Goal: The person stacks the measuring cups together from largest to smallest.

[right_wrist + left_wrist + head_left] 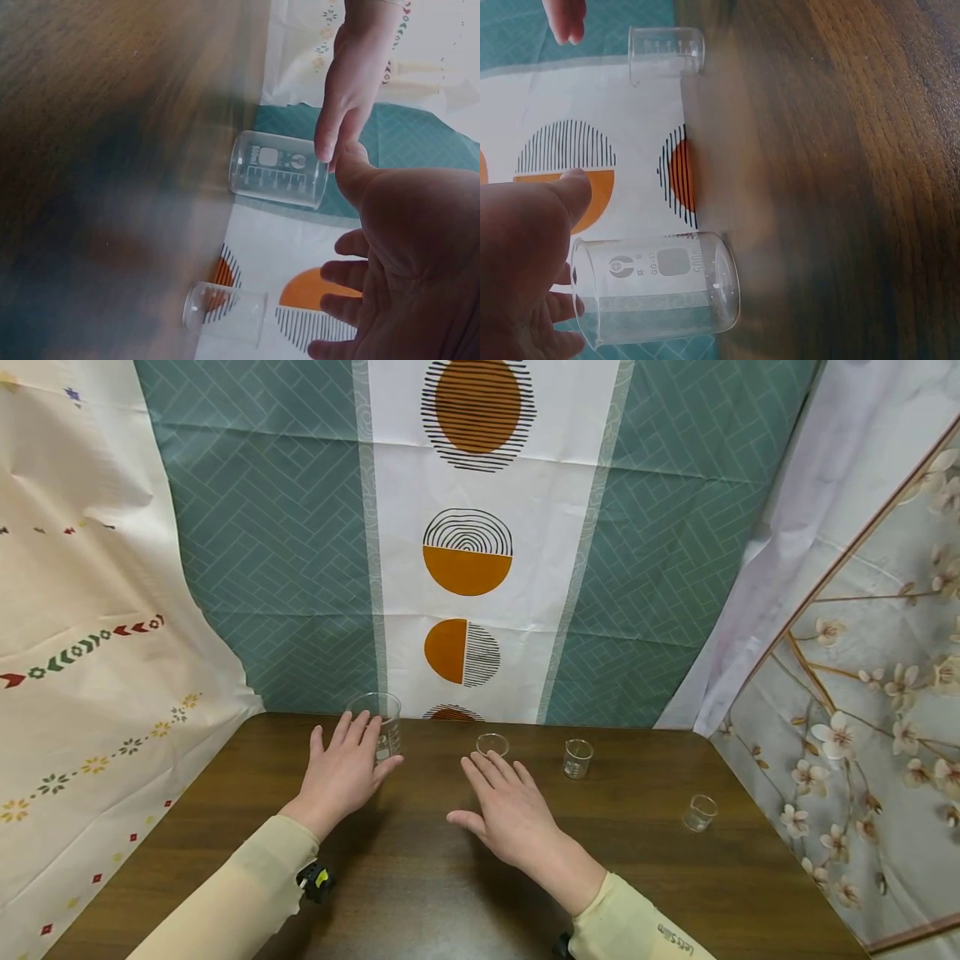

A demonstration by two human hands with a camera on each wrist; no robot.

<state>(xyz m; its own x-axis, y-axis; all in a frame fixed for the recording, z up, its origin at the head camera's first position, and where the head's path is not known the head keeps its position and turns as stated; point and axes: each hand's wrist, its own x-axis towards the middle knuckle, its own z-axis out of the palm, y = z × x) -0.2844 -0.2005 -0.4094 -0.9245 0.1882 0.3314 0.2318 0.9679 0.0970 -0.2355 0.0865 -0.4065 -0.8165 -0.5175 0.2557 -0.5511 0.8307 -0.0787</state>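
Observation:
In the head view my left hand (pixel 343 772) is held out with straight fingers over the near side of a large clear glass beaker (pixel 390 737). The left wrist view shows that beaker (pixel 656 289) standing upright, its rim close to the fingers; whether they touch it I cannot tell. My right hand (pixel 517 818), palm down with spread thumb, hovers in front of a medium glass beaker (pixel 492 743) and partly hides it. From the right wrist, the medium beaker (pixel 225 311) stands apart from the fingers. Neither hand holds anything.
To the right stand a small graduated beaker (pixel 577 762) and, nearer the table's right edge, an even smaller one (pixel 701 814). The brown wooden table (pixel 420 877) ends at a patterned cloth backdrop (pixel 472 602), with cloths hanging at both sides.

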